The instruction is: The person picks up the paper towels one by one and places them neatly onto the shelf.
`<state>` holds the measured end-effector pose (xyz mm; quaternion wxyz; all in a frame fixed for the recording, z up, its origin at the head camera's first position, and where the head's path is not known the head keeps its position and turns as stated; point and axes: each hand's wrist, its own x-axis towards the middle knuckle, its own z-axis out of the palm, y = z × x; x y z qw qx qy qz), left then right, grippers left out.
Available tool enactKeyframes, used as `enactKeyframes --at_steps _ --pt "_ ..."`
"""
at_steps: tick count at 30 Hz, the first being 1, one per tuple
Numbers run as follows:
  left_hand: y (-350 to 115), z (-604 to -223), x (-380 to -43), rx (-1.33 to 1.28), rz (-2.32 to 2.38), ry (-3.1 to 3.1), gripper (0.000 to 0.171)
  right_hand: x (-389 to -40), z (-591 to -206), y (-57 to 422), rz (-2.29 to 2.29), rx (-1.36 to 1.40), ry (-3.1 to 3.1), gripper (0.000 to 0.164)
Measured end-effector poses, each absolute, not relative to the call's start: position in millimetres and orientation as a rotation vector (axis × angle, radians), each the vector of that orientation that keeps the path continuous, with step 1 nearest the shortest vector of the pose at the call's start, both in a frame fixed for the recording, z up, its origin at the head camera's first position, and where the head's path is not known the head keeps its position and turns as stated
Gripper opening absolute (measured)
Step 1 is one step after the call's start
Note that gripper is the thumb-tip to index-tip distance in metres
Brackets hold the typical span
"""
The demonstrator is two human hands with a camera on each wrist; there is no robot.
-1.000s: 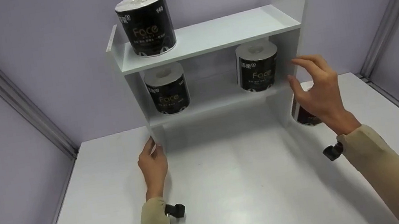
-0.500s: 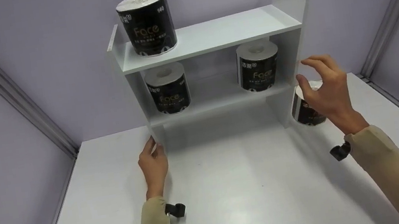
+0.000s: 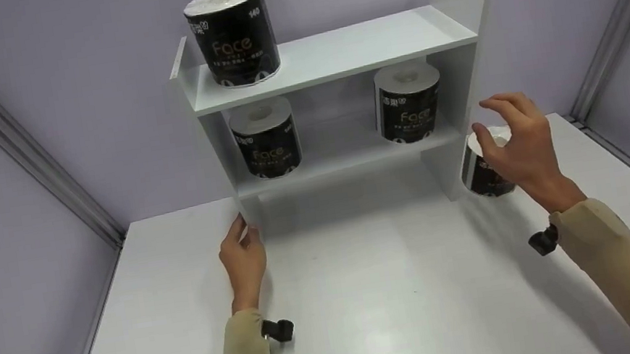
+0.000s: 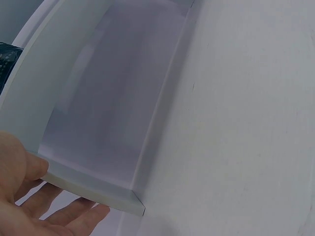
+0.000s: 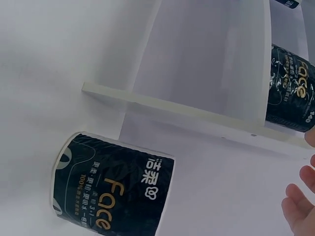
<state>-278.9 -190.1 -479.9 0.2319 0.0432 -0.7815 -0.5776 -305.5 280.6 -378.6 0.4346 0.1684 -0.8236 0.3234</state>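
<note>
A white two-tier shelf [image 3: 334, 52] stands on a white table [image 3: 372, 306]. One black "Face" paper roll [image 3: 231, 36] is on its top board, and two more [image 3: 266, 140] [image 3: 407, 104] are on the middle board. Another roll [image 3: 480, 177] stands on the table just right of the shelf's right leg. My right hand [image 3: 494, 124] hovers open over that roll with fingers spread, not gripping it; the right wrist view shows the roll [image 5: 113, 182] apart from my fingertips [image 5: 300, 199]. My left hand [image 3: 245, 231] rests with straight fingers against the foot of the left leg [image 4: 93, 189].
Purple walls with metal corner rails [image 3: 10, 141] close in the table at the back and on both sides. The table's front half lies bare between my arms. A small black camera mount [image 3: 278, 330] sits on each wrist.
My right hand has drifted right and down, from beside the shelf's right panel to above the roll on the table. The left hand has stayed at the left leg.
</note>
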Motion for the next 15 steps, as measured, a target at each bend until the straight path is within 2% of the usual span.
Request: enactKeyframes --at_steps 15 --pt "-189 -481 -281 0.122 -1.575 -2.133 0.044 -312 -394 293 0.766 0.392 -2.093 0.031"
